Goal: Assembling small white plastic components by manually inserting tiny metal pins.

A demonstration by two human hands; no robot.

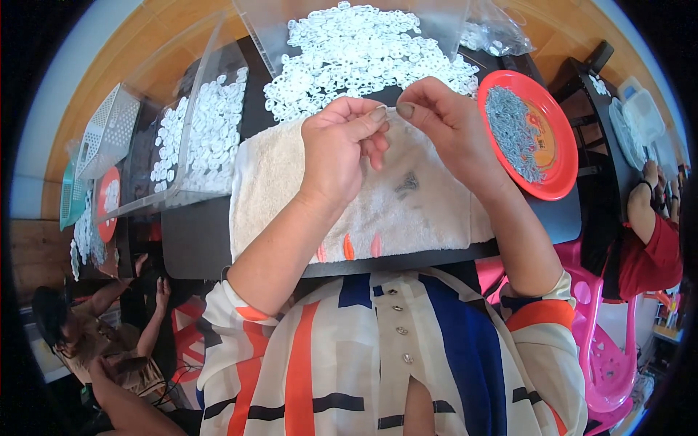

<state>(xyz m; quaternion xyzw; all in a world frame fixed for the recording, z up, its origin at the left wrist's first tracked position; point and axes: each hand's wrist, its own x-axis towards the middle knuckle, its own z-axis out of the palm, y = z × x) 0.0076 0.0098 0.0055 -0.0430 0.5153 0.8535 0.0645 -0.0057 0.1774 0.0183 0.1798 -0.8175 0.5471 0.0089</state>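
My left hand (pixel 340 145) and my right hand (pixel 447 127) are raised over a cream towel (pixel 291 185), fingertips close together. Thumb and forefinger are pinched on each hand. What sits between them is too small to make out. Just beyond my hands spreads a heap of small white plastic pieces (pixel 363 54), spilling out of a clear bin. To the right of my right hand is a red plate (pixel 563 156) holding many thin grey metal pieces (pixel 512 131). A few more metal pieces (pixel 407 185) lie on the towel below my hands.
A clear plastic bin (pixel 190 138) of white pieces stands at the left. Along the towel's near edge is an orange mark (pixel 348 247). A clear bag (pixel 502 36) lies at the back right. Other people sit at the lower left and far right, near a pink chair (pixel 603 356).
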